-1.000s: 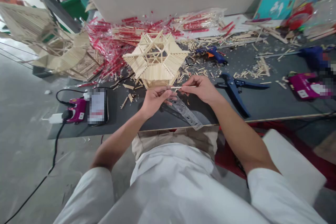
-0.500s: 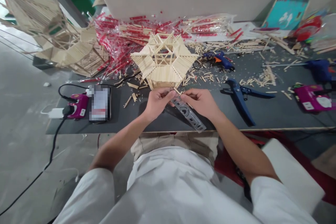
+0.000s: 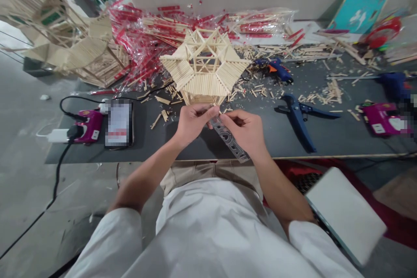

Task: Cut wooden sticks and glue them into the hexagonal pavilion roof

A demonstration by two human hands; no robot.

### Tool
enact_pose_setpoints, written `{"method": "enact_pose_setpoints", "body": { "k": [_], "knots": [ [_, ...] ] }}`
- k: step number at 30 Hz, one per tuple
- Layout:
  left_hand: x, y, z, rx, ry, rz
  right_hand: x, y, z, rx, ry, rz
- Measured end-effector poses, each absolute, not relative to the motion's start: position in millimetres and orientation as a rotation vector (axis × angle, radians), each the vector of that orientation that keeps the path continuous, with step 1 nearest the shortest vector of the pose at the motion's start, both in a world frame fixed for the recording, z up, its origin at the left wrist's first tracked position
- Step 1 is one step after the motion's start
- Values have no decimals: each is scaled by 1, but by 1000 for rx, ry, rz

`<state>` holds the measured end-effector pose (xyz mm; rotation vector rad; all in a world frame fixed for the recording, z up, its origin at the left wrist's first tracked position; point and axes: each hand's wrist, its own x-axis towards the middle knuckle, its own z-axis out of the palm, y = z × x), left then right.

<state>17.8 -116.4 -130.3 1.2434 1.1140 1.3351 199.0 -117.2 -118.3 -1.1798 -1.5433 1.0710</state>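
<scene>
My left hand (image 3: 194, 125) is closed, thumb on top, on the upper end of a clear stencil ruler (image 3: 230, 140) that slants down to the right. Close beside it, my right hand (image 3: 245, 128) pinches a thin wooden stick (image 3: 220, 113) along the ruler; most of the stick is hidden by the fingers. Just beyond both hands stands a star-shaped model (image 3: 205, 82) built of wooden sticks, with an open lattice in its middle. A blue ratchet cutter (image 3: 299, 124) lies to the right of my right hand.
A phone (image 3: 119, 122) and a purple power adapter (image 3: 89, 127) lie at the left. Behind are red-and-clear plastic wrappers (image 3: 143, 47). A blue glue gun (image 3: 278, 71) rests among stick scraps (image 3: 325, 93). A larger stick structure (image 3: 78, 54) stands far left.
The right hand has moved in against the ruler, and less of the stick shows between the fingers. The ruler stays in the left hand. The whole view has shifted slightly.
</scene>
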Motion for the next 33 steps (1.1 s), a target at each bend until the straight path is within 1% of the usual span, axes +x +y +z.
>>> {"method": "enact_pose_setpoints", "body": {
  "k": [9,16,27,33],
  "knots": [
    [19,-117,-133,1246,1054,1352,192,-121,-127,-1187,-1431,1016],
    [17,-118,-129,1276,1115,1361,190,-121,-125,-1195,-1438,1034],
    [20,-119,-129,1277,1136,1360,191,-123,-129,-1188,-1392,1144],
    [21,-120,-126,1276,1144,1348,192,-121,-131,-1141,-1287,1272]
  ]
}}
